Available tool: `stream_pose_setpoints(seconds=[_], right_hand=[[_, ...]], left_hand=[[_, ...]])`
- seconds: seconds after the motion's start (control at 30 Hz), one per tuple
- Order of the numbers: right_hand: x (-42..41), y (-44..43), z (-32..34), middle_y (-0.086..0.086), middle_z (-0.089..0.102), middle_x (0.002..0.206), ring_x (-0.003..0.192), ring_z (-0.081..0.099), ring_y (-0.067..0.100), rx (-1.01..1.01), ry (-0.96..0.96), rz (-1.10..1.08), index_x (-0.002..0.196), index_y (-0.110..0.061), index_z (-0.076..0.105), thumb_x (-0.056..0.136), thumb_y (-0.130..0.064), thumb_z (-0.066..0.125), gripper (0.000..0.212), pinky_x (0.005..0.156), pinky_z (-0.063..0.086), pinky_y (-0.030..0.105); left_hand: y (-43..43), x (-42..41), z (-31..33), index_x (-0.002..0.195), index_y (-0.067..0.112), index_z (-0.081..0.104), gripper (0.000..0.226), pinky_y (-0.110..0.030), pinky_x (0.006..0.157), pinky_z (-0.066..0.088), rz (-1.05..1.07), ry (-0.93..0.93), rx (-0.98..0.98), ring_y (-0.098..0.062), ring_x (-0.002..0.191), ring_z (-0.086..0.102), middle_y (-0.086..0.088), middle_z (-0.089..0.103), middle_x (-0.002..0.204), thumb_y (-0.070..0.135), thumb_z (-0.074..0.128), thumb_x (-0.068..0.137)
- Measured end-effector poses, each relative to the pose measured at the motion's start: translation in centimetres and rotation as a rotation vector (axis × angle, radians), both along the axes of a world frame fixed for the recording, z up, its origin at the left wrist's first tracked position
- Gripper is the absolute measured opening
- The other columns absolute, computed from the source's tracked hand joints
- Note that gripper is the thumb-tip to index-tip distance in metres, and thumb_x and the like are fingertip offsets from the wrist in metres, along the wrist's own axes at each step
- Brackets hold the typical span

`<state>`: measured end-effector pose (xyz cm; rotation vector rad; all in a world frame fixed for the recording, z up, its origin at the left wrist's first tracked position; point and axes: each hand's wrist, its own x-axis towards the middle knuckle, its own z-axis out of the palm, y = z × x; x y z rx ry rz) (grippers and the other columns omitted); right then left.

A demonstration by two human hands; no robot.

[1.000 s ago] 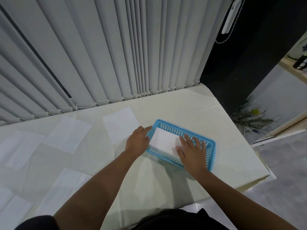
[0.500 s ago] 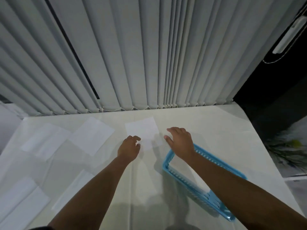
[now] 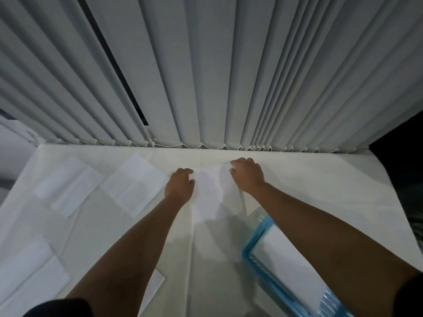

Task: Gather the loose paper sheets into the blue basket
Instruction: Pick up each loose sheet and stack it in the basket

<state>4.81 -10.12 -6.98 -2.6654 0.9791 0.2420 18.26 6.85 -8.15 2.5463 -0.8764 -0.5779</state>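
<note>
Both arms are stretched way out across the bench (image 3: pixel 309 179), forearms nearly straight, reaching toward the far edge by the blinds (image 3: pixel 206 76). The hands bracket one paper sheet (image 3: pixel 209 193) lying between them.

The right hand (image 3: pixel 248 176) is knuckles-up, with its fingers (image 3: pixel 240 161) curled over the sheet's far right corner. That side of the paper is peeled up off the bench and bowed, so it does have hold of it. The left hand (image 3: pixel 179 186) sits at the sheet's left edge, palm down, fingers (image 3: pixel 183 171) hooked and the thumb touching the paper's edge. I honestly can't tell if it's pinching the paper or just resting against it.

The blue basket (image 3: pixel 256 248) is at the near right, mostly under the right forearm, with a stack of paper (image 3: pixel 286 266) already lying flat inside it. The sheet's near right corner ends just beside the basket's far end.

More loose sheets (image 3: pixel 135 184) are spread flat on the left half of the bench: two side by side at the far left, a couple at the near left, and one poking out from under the left forearm.
</note>
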Motion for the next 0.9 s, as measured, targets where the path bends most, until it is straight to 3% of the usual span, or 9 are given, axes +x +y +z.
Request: stream_pose_setpoints(seconds=[0.17, 0.3, 0.5, 0.57, 0.67, 0.77, 0.83, 0.9], right_hand=[[2.3, -0.8, -1.1, 0.007, 0.046, 0.142, 0.127, 0.041, 0.029, 0.025, 0.073, 0.055, 0.142, -0.017, 0.043, 0.098, -0.026, 0.040, 0.044, 0.100, 0.038, 0.041], [3.1, -0.9, -2.0, 0.009, 0.049, 0.132, 0.121, 0.044, 0.030, -0.018, 0.048, 0.040, 0.135, -0.016, 0.049, 0.095, -0.022, 0.045, 0.040, 0.094, 0.040, 0.040], [3.7, -1.4, -1.6, 0.007, 0.055, 0.115, 0.112, 0.047, 0.029, 0.059, 0.024, 0.002, 0.104, -0.018, 0.064, 0.089, -0.013, 0.052, 0.020, 0.088, 0.043, 0.038], [3.4, -1.4, -1.2, 0.005, 0.057, 0.109, 0.107, 0.050, 0.027, 0.141, -0.012, -0.014, 0.096, -0.018, 0.062, 0.086, -0.012, 0.052, 0.015, 0.084, 0.044, 0.037], [2.2, -1.2, -0.6, 0.000, 0.060, 0.092, 0.090, 0.057, 0.025, 0.269, -0.120, -0.054, 0.087, -0.022, 0.053, 0.082, -0.010, 0.051, 0.013, 0.067, 0.039, 0.031], [0.5, -0.3, 0.1, -0.002, 0.060, 0.092, 0.085, 0.057, 0.025, 0.261, -0.226, -0.042, 0.102, -0.020, 0.053, 0.085, -0.010, 0.047, 0.021, 0.067, 0.041, 0.030], [-0.7, 0.4, 0.4, 0.001, 0.067, 0.098, 0.088, 0.061, 0.025, 0.197, -0.263, 0.022, 0.113, -0.021, 0.056, 0.087, -0.012, 0.048, 0.029, 0.073, 0.044, 0.031], [-2.0, 1.2, 0.7, 0.002, 0.070, 0.098, 0.092, 0.063, 0.024, 0.127, -0.257, 0.116, 0.110, -0.021, 0.063, 0.088, -0.015, 0.050, 0.027, 0.079, 0.043, 0.031]], left_hand=[[-1.1, 1.9, -0.7, 0.135, 0.014, 0.048, 0.047, -0.036, 0.108, 0.038, -0.009, 0.025, 0.030, -0.027, 0.130, 0.045, -0.008, 0.050, 0.138, 0.019, 0.058, 0.090], [-1.4, 2.8, -1.2, 0.133, 0.017, 0.049, 0.048, -0.038, 0.102, 0.043, -0.028, 0.011, 0.066, -0.027, 0.124, 0.049, -0.009, 0.053, 0.130, 0.019, 0.061, 0.087], [-2.0, 2.9, -0.7, 0.106, 0.018, 0.064, 0.026, -0.034, 0.087, 0.052, -0.006, 0.130, 0.089, -0.028, 0.101, 0.063, -0.007, 0.069, 0.108, 0.010, 0.056, 0.083], [-1.9, 2.8, -0.5, 0.101, 0.017, 0.065, 0.024, -0.031, 0.086, 0.047, -0.031, 0.111, 0.080, -0.025, 0.103, 0.060, -0.005, 0.065, 0.109, 0.009, 0.052, 0.082], [-1.4, 2.2, 0.2, 0.096, 0.015, 0.063, 0.018, -0.026, 0.078, 0.040, -0.012, 0.146, -0.007, -0.020, 0.091, 0.055, -0.004, 0.059, 0.100, 0.009, 0.053, 0.082], [-0.2, 1.2, 0.9, 0.089, 0.017, 0.057, 0.013, -0.027, 0.067, 0.041, -0.005, 0.185, -0.091, -0.021, 0.080, 0.055, -0.004, 0.062, 0.087, 0.007, 0.055, 0.081], [0.9, 0.5, 1.5, 0.098, 0.017, 0.058, 0.017, -0.027, 0.071, 0.043, -0.044, 0.161, -0.120, -0.019, 0.082, 0.057, -0.002, 0.064, 0.089, 0.010, 0.056, 0.083], [1.9, -0.2, 1.7, 0.105, 0.019, 0.059, 0.020, -0.027, 0.075, 0.044, -0.109, 0.105, -0.113, -0.016, 0.085, 0.057, 0.002, 0.062, 0.092, 0.014, 0.058, 0.085]])
